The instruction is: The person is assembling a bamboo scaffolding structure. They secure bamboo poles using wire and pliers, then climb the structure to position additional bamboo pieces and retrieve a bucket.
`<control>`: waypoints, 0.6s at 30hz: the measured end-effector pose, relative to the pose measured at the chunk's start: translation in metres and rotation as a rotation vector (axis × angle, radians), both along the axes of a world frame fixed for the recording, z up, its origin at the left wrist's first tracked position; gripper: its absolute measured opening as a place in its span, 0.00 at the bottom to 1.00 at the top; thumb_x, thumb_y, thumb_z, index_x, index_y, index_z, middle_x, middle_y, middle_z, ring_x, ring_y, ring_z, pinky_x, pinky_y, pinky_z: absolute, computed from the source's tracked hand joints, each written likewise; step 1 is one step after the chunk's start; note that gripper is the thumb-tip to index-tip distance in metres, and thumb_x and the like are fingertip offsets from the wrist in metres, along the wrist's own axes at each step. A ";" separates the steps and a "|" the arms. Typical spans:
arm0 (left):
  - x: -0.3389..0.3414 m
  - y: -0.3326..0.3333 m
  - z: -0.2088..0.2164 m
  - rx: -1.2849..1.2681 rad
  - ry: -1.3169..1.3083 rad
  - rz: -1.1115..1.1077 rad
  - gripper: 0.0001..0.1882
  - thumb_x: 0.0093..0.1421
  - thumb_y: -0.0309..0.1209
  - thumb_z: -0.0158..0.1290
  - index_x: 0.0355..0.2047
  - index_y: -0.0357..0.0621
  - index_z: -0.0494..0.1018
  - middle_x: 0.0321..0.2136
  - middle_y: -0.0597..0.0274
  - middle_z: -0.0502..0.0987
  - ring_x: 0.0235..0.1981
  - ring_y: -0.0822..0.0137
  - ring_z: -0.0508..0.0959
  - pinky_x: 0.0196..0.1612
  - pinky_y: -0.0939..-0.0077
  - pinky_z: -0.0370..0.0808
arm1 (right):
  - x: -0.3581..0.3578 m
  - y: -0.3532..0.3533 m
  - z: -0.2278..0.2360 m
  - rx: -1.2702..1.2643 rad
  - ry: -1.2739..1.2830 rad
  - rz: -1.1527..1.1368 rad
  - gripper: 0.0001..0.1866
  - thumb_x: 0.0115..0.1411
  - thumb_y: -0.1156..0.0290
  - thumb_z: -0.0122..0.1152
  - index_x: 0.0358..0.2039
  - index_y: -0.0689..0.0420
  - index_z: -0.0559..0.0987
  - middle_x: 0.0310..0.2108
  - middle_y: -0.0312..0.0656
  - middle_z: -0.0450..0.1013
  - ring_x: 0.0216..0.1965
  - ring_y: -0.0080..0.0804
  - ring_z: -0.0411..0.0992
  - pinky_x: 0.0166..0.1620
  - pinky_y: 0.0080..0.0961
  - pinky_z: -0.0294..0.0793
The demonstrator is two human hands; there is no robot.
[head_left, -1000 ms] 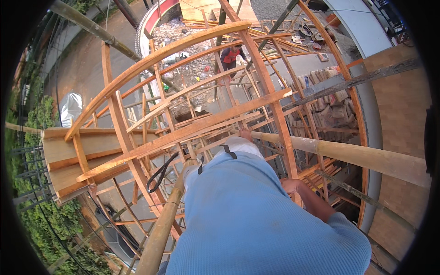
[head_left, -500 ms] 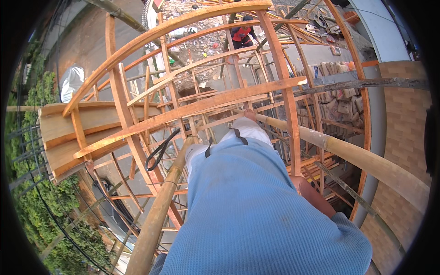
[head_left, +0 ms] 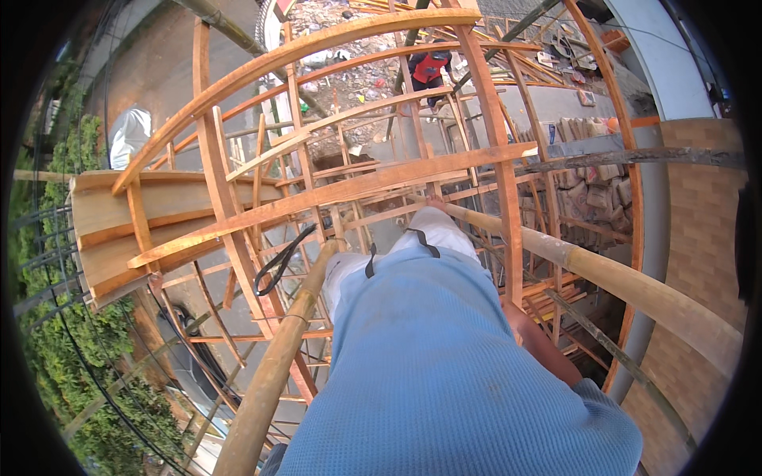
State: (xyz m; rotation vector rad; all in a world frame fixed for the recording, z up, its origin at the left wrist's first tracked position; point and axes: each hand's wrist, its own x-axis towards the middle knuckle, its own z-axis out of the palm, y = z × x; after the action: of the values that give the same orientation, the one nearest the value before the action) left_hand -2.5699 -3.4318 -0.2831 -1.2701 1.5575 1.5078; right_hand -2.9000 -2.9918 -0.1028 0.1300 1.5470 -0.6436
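Observation:
My right forearm reaches down beside my blue shirt. Its far end lies at the foot of an upright timber post, where the fingers cannot be made out. My left hand is out of sight. A bare foot of mine is by the bamboo poles. In front of me a long timber beam crosses the uprights, with a curved timber rib farther out. A black strap loop hangs near the left bamboo pole.
Bamboo poles run on both sides, including a thick right one. A tiled wall stands at right. Curved plywood panels are at left, near cables and trees. Far below, a person in red is near rubble; stacked sacks lie right.
The view has shifted slightly, so the framework sits a little lower and farther right. The person below has changed posture. My right arm stays by the same post.

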 end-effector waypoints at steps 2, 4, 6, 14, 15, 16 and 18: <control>-0.003 0.003 0.007 -0.012 0.009 -0.011 0.13 0.63 0.33 0.56 0.45 0.41 0.76 0.37 0.54 0.82 0.39 0.51 0.82 0.45 0.57 0.79 | 0.000 0.014 -0.027 -0.029 -0.014 -0.036 0.13 0.65 0.73 0.64 0.49 0.57 0.79 0.35 0.38 0.79 0.31 0.24 0.76 0.34 0.27 0.77; 0.001 0.003 0.005 -0.017 0.015 -0.010 0.13 0.63 0.33 0.56 0.44 0.41 0.76 0.37 0.53 0.82 0.39 0.51 0.82 0.45 0.57 0.79 | 0.007 0.031 -0.054 -0.060 -0.042 -0.145 0.09 0.66 0.74 0.62 0.46 0.55 0.80 0.32 0.36 0.78 0.28 0.23 0.75 0.31 0.26 0.77; 0.003 0.005 0.004 -0.019 0.013 -0.009 0.13 0.62 0.33 0.56 0.44 0.41 0.76 0.37 0.53 0.82 0.39 0.51 0.82 0.45 0.57 0.79 | 0.016 0.059 -0.082 -0.065 -0.107 -0.236 0.07 0.67 0.72 0.61 0.45 0.54 0.79 0.31 0.36 0.77 0.28 0.25 0.76 0.32 0.27 0.79; 0.000 0.014 0.005 -0.006 0.022 -0.043 0.12 0.62 0.33 0.56 0.43 0.40 0.77 0.36 0.52 0.83 0.39 0.49 0.82 0.44 0.56 0.79 | -0.037 -0.002 -0.039 -0.007 0.257 0.301 0.07 0.67 0.66 0.61 0.38 0.56 0.80 0.30 0.38 0.81 0.26 0.27 0.77 0.30 0.29 0.76; -0.002 0.014 0.004 -0.006 0.022 -0.048 0.12 0.62 0.33 0.56 0.43 0.40 0.77 0.36 0.52 0.83 0.39 0.49 0.82 0.44 0.56 0.79 | -0.045 -0.019 -0.038 -0.026 0.537 0.310 0.09 0.66 0.66 0.60 0.37 0.59 0.80 0.30 0.43 0.80 0.31 0.34 0.79 0.36 0.32 0.77; -0.002 0.015 0.005 -0.009 0.019 -0.052 0.12 0.62 0.33 0.56 0.43 0.40 0.77 0.36 0.52 0.83 0.39 0.49 0.82 0.44 0.56 0.79 | -0.053 -0.043 -0.036 -0.044 0.811 0.322 0.11 0.65 0.66 0.59 0.37 0.62 0.79 0.29 0.48 0.80 0.36 0.42 0.80 0.42 0.36 0.79; 0.010 0.014 0.008 -0.024 0.008 -0.037 0.12 0.62 0.33 0.56 0.43 0.40 0.77 0.36 0.51 0.83 0.39 0.49 0.82 0.44 0.56 0.79 | -0.064 -0.120 0.006 -0.171 0.916 0.175 0.13 0.64 0.64 0.59 0.38 0.63 0.80 0.31 0.51 0.79 0.36 0.47 0.79 0.42 0.38 0.76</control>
State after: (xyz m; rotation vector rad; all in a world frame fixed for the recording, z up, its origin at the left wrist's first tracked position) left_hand -2.5603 -3.4180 -0.2749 -1.2436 1.5997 1.4770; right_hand -2.9636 -3.1118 -0.0969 -0.4922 2.3277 -0.7352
